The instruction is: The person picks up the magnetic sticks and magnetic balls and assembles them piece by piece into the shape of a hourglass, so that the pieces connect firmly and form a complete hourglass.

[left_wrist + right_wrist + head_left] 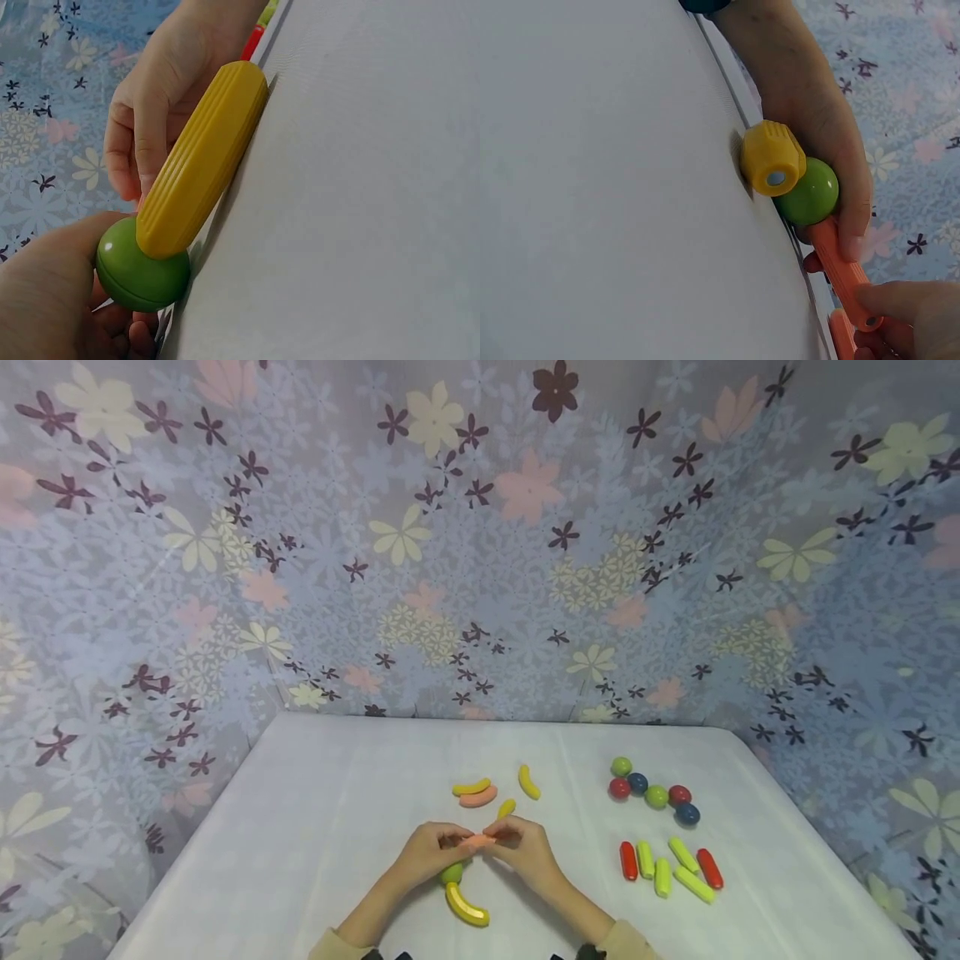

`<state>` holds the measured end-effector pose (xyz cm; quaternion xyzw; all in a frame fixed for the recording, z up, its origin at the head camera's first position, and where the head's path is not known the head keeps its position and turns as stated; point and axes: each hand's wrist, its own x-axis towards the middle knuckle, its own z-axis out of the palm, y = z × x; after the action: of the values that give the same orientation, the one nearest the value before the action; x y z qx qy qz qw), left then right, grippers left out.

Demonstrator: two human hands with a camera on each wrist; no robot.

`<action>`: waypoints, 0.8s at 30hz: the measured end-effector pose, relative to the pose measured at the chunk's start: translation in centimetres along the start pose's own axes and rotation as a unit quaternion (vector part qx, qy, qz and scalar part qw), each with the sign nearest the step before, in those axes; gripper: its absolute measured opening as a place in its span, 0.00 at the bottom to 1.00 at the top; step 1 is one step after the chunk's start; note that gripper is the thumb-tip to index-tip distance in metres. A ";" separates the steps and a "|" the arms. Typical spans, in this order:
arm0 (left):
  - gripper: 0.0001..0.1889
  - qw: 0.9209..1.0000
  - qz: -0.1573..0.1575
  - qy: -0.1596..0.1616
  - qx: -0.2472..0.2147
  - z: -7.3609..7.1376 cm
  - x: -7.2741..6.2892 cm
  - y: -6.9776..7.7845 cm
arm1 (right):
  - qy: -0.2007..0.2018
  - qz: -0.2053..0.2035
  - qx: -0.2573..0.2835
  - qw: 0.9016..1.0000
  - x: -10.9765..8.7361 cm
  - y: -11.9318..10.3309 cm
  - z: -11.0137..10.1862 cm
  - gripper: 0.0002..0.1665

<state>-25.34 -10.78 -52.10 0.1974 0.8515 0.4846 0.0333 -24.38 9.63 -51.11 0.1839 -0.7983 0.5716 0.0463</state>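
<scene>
An orange curved stick is pinched by both hands, with my left hand at one end and my right hand at the other. A silver disc shows in its near end in the right wrist view. A glossy green ball adjoins the orange stick, close under my left fingers. A ridged yellow curved stick meets the ball on its other side and extends toward me over the table. Its free end also carries a silver disc. My left fingers are partly hidden behind the ball in the left wrist view.
Beyond the hands lie yellow curved sticks and another orange one. Several green, red and blue balls are at the right, with short red and lime sticks in front. A floral curtain hangs behind the white table.
</scene>
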 end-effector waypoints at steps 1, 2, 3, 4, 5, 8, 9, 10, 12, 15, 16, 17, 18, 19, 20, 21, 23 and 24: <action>0.17 1.000 0.001 -0.002 0.000 -0.1 0.0 0.0 | -0.005 0.002 0.002 1.000 0.0 -0.6 -0.1 0.11; 0.17 1.000 0.003 -0.002 0.000 -0.1 0.0 0.0 | -0.005 0.004 0.002 1.000 -0.1 -1.1 -0.3 0.10; 0.17 1.000 0.003 -0.002 0.000 -0.1 0.0 0.0 | 0.000 0.008 -0.003 1.000 0.0 -1.6 -0.4 0.10; 0.17 1.000 0.009 0.001 0.001 -0.2 0.0 0.0 | 0.012 0.013 -0.003 1.000 0.0 -1.9 -0.6 0.09; 0.17 1.000 0.013 0.006 0.003 -0.2 -0.1 0.0 | 0.030 0.016 -0.005 0.999 0.0 -2.0 -0.7 0.08; 0.16 0.999 0.030 0.024 0.017 -0.2 -0.2 -0.2 | 0.098 0.019 -0.016 0.995 0.5 -0.8 -1.2 0.05; 0.15 0.999 0.029 0.029 0.020 -0.2 -0.3 -0.2 | 0.121 0.015 -0.019 0.992 0.8 -0.1 -1.4 0.05; 0.15 0.999 0.029 0.033 0.024 -0.2 -0.3 -0.2 | 0.144 0.010 -0.026 0.989 1.0 0.6 -1.7 0.05; 0.15 0.999 0.010 0.032 0.022 -0.3 -0.3 -0.2 | 0.183 0.008 -0.046 0.982 1.6 2.0 -2.5 0.05; 0.16 0.999 -0.019 0.028 0.011 -0.3 -0.2 -0.1 | 0.233 0.016 -0.076 0.969 2.2 3.1 -4.2 0.05; 0.16 0.999 -0.025 0.028 0.007 -0.3 -0.2 -0.1 | 0.249 0.022 -0.086 0.964 2.4 3.4 -4.8 0.05; 0.16 0.999 -0.032 0.029 0.002 -0.3 -0.1 -0.1 | 0.265 0.029 -0.093 0.959 2.6 3.6 -5.4 0.05; 0.16 0.999 -0.036 0.032 0.001 -0.3 -0.1 -0.1 | 0.280 0.033 -0.100 0.954 2.8 3.8 -6.0 0.06; 0.16 0.999 -0.039 0.035 0.000 -0.3 -0.1 -0.2 | 0.296 0.035 -0.106 0.949 3.0 4.0 -6.6 0.07; 0.15 0.999 -0.039 0.037 -0.002 -0.3 0.0 -0.2 | 0.312 0.035 -0.113 0.943 3.1 4.2 -7.2 0.08; 0.15 0.998 -0.043 0.037 -0.004 -0.3 0.0 -0.2 | 0.325 0.037 -0.120 0.937 3.2 4.4 -7.8 0.09; 0.15 0.998 -0.046 0.034 -0.012 -0.2 -0.1 -0.2 | 0.348 0.042 -0.128 0.928 3.4 4.8 -9.1 0.11; 0.15 0.998 -0.046 0.032 -0.013 -0.2 -0.1 -0.2 | 0.357 0.048 -0.132 0.924 3.5 5.0 -9.6 0.12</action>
<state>-25.36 -11.08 -52.20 0.1419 0.8540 0.4995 0.0314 -30.66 19.11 -51.31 -0.0782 -0.8051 0.4902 0.3247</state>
